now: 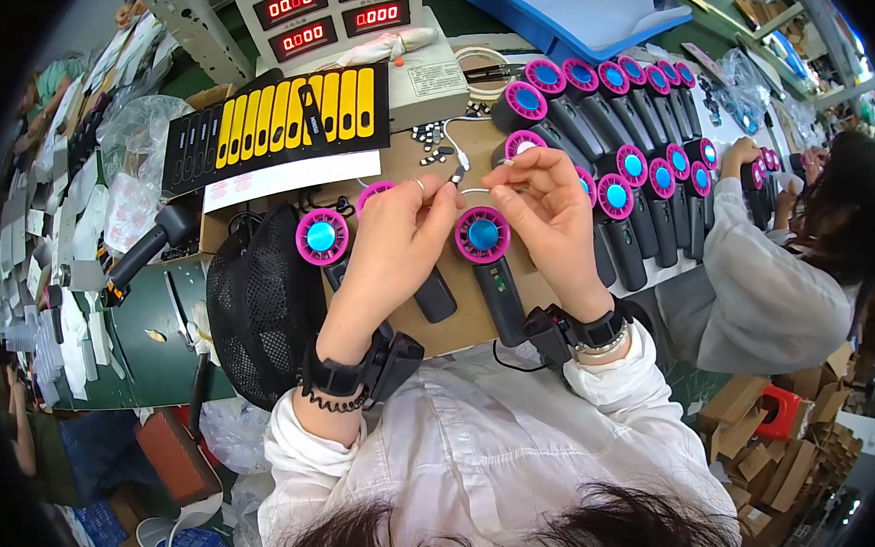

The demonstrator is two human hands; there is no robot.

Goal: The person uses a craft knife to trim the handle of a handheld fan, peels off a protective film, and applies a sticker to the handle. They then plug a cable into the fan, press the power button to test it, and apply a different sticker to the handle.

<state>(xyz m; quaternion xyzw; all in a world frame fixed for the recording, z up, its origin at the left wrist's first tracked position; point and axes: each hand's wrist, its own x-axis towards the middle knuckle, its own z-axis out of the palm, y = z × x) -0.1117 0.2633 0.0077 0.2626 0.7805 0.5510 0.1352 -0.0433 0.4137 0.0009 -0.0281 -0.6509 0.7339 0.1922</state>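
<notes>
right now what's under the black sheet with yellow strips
A white sheet sticks out past the near edge of the black sheet, with a cardboard box showing lower down. Whatever else lies beneath is covered.

A single head-worn fisheye camera looks steeply down from close above the left hand [390,241] and right hand [553,221], with the wearer's shirt [448,443] toward the bottom and the table [148,376] spreading ahead and sideways.

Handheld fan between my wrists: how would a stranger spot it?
From the white box with red digits, drop between the left hand and right hand. The pink-rimmed fan there shows a green patch on its dark handle; its neighbours show none.
</notes>
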